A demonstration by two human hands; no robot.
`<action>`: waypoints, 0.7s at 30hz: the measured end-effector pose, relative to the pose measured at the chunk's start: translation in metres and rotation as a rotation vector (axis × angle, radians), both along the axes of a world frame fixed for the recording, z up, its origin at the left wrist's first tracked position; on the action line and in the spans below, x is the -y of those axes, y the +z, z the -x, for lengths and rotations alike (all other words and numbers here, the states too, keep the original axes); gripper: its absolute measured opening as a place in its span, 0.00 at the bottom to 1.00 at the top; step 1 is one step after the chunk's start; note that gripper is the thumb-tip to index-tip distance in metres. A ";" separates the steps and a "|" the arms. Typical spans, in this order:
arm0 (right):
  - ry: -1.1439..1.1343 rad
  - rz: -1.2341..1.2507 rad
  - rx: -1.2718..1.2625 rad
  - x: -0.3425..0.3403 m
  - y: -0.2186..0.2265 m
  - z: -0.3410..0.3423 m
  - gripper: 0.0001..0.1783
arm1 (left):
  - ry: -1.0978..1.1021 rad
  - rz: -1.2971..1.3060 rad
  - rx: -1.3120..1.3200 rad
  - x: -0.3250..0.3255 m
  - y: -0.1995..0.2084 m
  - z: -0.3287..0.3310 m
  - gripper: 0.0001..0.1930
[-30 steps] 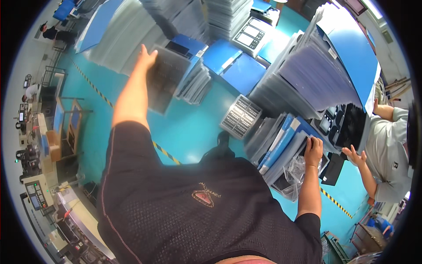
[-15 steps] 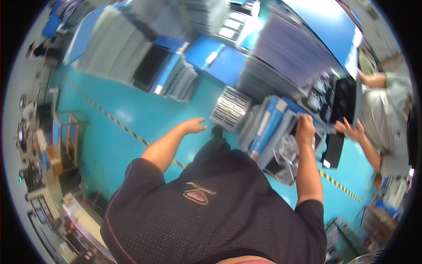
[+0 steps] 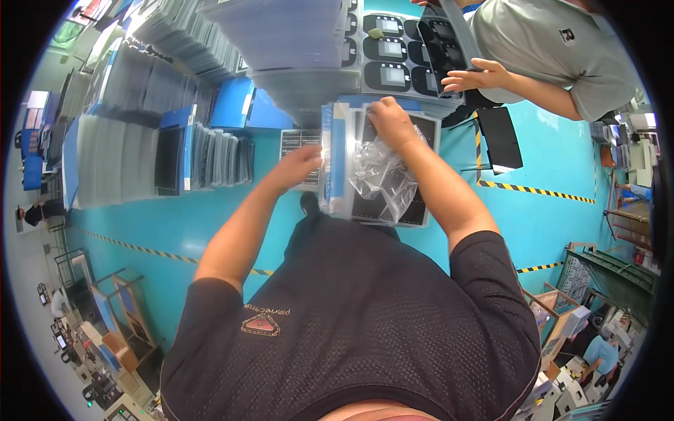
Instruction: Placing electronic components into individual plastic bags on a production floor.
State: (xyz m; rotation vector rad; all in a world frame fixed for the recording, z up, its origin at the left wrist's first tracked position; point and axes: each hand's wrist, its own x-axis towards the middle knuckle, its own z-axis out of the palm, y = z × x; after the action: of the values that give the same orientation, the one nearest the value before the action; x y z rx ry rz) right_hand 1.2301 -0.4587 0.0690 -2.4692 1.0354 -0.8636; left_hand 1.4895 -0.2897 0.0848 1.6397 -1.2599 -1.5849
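Observation:
In front of me is a stack of clear plastic trays [image 3: 338,200] with blue strips along its left side. A crumpled clear plastic bag [image 3: 382,172] lies over dark panels on the stack's right part. My left hand [image 3: 300,167] is at the stack's left side, its fingers stretched toward the blue strip; whether they touch is hard to see. At the far edge of the stack my right hand [image 3: 393,123] is closed, fingers bent downward beyond the bag. What its fingertips grip is hidden.
Beyond the stack, a tray [image 3: 365,78] bears several black devices with small screens. A co-worker [image 3: 540,49] at the far right holds a dark panel [image 3: 439,49]. More tray piles [image 3: 112,158] stand at the left. A black board [image 3: 503,140] is at the right, near striped floor tape.
My view has swung round, so the stack now sits straight ahead. My left hand has come from open air to the stack's left side. The right hand stays at its far edge.

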 end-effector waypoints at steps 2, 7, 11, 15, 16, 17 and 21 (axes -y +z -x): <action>-0.071 0.079 -0.144 -0.003 -0.003 -0.002 0.10 | -0.013 0.041 0.028 0.029 0.012 0.030 0.25; -0.128 0.217 -0.014 -0.009 0.029 0.000 0.07 | 0.358 0.178 -0.009 0.081 0.023 0.096 0.21; -0.051 0.427 0.189 -0.033 0.085 -0.003 0.08 | 0.402 0.079 -0.612 0.100 0.033 0.110 0.11; 0.133 0.368 0.005 -0.048 0.109 0.005 0.15 | 0.491 0.164 -0.490 0.111 0.018 0.072 0.10; 0.210 0.230 -0.006 -0.061 0.117 0.009 0.16 | 0.582 0.075 -0.502 0.107 -0.001 0.029 0.10; 0.254 0.088 -0.026 -0.070 0.123 0.021 0.18 | 0.806 -0.064 -0.688 0.103 0.011 0.012 0.10; 0.115 -0.502 0.203 -0.082 0.177 0.094 0.25 | 1.348 -0.042 -0.763 0.011 -0.046 -0.159 0.19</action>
State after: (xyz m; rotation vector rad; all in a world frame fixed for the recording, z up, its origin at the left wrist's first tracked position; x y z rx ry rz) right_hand 1.1356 -0.3765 0.2462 -1.9570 0.8969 -0.6970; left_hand 1.6483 -0.3007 0.0384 1.1611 0.3090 -1.0623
